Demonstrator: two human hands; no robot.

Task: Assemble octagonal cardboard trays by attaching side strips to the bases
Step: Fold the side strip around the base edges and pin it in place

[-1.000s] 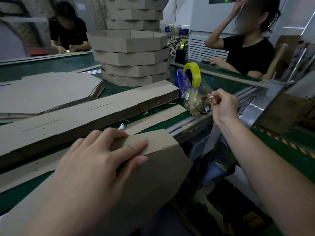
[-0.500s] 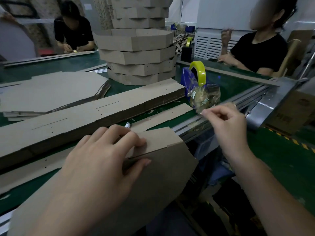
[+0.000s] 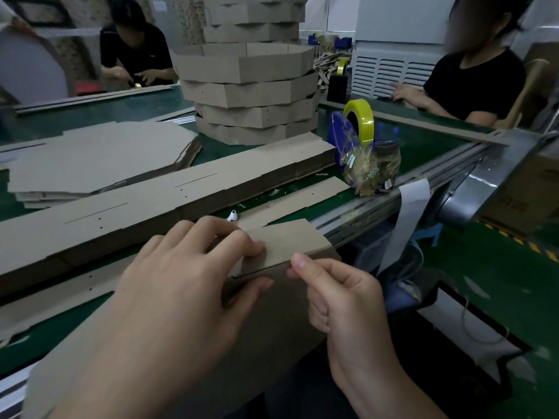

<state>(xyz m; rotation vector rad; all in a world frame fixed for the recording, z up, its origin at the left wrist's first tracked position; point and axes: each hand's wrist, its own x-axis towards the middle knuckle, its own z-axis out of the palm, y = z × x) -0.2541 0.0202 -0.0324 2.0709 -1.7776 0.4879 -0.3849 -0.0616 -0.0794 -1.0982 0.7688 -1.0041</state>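
Left hand [image 3: 181, 285] clamps strip [image 3: 290, 240] against base [image 3: 272, 325], fingers [image 3: 233, 238] curled. Right hand [image 3: 341, 300] fingers pinched together at strip edge; contents indeterminate.

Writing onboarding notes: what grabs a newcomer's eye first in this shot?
Two bare hands fill the foreground: the left hand holds a side strip against a base, the right hand pinches at its edge. Behind, a tall stack of octagonal trays, a yellow tape roll to its right.

- Print on clear plastic bag [image 3: 370, 167] beside blue tape dispenser [image 3: 343, 137]: too blurred to read.
- Markings on brown carton [image 3: 521, 192] at right: illegible.
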